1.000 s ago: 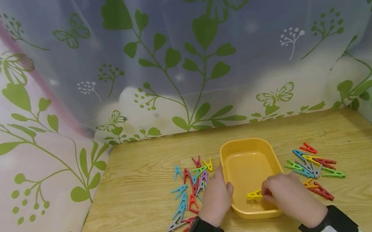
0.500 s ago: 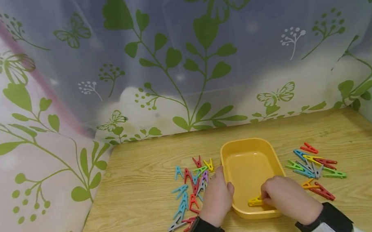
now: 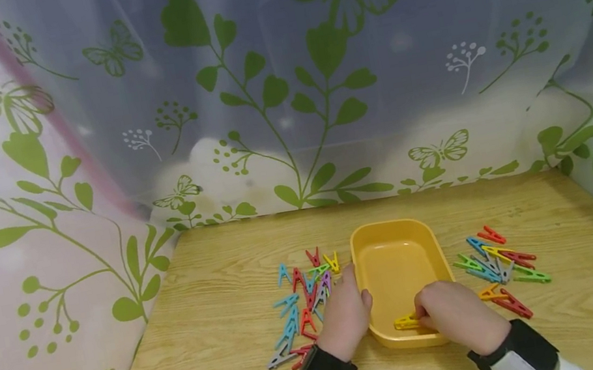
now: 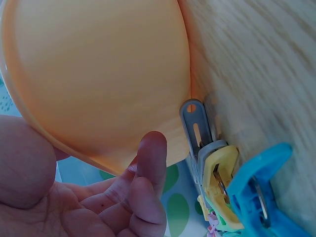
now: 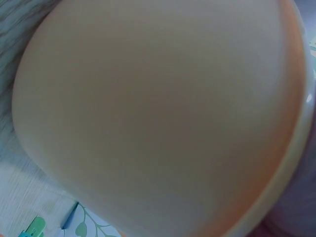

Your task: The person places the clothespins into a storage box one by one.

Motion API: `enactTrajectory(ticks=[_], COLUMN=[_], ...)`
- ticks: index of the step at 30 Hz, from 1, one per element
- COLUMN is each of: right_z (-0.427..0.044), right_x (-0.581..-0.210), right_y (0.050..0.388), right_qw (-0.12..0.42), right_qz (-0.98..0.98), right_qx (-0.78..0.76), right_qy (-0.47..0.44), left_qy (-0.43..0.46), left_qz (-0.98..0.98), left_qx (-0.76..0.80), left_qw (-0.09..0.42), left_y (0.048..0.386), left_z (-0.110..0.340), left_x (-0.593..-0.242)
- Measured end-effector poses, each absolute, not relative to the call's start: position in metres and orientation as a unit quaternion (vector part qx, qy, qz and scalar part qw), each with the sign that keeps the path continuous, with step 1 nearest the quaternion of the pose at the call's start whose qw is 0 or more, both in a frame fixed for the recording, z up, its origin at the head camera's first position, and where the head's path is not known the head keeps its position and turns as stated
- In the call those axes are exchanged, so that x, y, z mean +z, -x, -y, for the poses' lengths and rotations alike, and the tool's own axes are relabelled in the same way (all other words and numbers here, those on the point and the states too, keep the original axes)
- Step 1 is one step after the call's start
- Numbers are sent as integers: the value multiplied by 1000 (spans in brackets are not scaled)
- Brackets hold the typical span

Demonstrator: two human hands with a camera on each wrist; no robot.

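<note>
Clothespin [image 3: 405, 322], yellow | right hand [image 3: 458, 315]: fingers pinching it inside tray [image 3: 397, 269] | left hand [image 3: 345, 316]: fingers gripping tray's rim

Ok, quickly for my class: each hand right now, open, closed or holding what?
Left hand: holding the rounded rectangular yellow-orange plastic tray by its rim.
Right hand: pinching a yellow plastic clothespin inside the tray.
</note>
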State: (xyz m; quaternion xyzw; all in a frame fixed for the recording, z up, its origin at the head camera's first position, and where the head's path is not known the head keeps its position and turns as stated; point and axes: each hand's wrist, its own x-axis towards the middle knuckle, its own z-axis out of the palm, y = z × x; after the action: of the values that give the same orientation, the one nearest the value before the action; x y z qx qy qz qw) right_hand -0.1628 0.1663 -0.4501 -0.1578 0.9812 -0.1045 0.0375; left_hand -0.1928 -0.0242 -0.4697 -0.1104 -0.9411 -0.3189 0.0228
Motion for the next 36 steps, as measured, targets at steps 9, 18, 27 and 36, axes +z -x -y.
enactTrajectory(ticks=[9,18,27,36], right_z=[-168,-191,-246,-280], right_x=[-451,-433,-433,-447], right_y=[163,162,166,169], right_qw=[23,-119,-106,2], right_qz=[-978,-966,-979,-994], right_qx=[-127,-152,-146,-99], right_qy=[161,173,98,50], left_qy=[111,113,109,103], left_qz=[941,944,944,945], left_qx=[-319,-310,-311,-310], left_qw=[23,27,24,16], left_y=[193,193,193,193], left_z=[25,24,23,23], left_x=[-471,-470,-470,-469])
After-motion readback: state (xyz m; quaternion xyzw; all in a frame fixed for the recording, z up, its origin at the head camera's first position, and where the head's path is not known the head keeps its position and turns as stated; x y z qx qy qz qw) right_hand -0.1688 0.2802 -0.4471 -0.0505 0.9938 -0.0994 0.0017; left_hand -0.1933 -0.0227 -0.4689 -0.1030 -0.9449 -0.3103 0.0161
